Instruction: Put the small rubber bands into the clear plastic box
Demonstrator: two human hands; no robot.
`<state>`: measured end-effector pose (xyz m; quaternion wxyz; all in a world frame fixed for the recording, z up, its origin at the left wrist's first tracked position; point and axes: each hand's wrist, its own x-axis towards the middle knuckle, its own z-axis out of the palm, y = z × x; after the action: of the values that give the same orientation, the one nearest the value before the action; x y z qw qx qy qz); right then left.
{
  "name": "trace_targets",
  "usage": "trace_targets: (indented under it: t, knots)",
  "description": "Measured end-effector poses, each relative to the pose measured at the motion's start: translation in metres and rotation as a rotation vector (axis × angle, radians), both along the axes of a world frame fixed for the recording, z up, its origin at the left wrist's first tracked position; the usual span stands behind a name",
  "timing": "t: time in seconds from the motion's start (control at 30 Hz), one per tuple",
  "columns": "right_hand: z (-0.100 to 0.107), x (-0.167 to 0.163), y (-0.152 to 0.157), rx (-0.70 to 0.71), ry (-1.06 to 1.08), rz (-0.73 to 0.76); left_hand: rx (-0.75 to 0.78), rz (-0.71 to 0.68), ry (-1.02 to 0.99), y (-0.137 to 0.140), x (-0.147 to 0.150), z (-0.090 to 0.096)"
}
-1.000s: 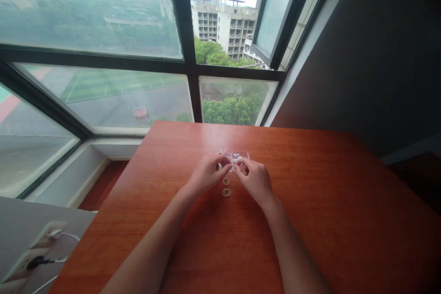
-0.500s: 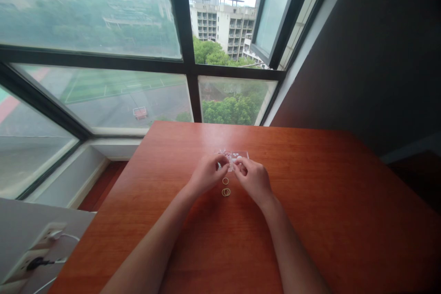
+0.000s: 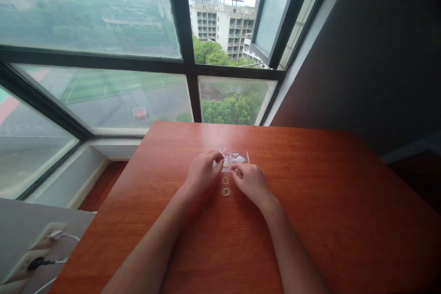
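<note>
A small clear plastic case (image 3: pixel 244 158) lies on the table, with white marks on its right half and small reddish parts on its left half. One pale yellow ring (image 3: pixel 226 165) shows at the case, between my hands. My left hand (image 3: pixel 206 171) curves over the case's left side, thumb and forefinger a little apart. By the front right edge my right hand (image 3: pixel 252 181) has its fingers bent and thumb slightly apart; I see nothing held in it. Nearer to me are a single ring (image 3: pixel 225 181) and two overlapping rings (image 3: pixel 226 192).
The reddish-brown wooden table (image 3: pixel 327 202) reaches back to dark window frames (image 3: pixel 138 61). A dark wall (image 3: pixel 372 55) rises at the right. Wall sockets (image 3: pixel 37 257) with plugs and white cables sit low at the left.
My hands have moved apart: the left one to the left, the right one slightly down and towards me. The ring at the case, hidden before behind my fingers, now shows.
</note>
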<state>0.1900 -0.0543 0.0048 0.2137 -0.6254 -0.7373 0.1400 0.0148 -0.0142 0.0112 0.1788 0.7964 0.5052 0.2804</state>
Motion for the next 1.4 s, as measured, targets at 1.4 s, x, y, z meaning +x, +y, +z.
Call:
trace_targets:
  t: [1.4]
  knots:
    - [-0.001,-0.001,0.002,0.122,0.094,-0.107,-0.099,-0.126,-0.205,-0.001,0.008,-0.002]
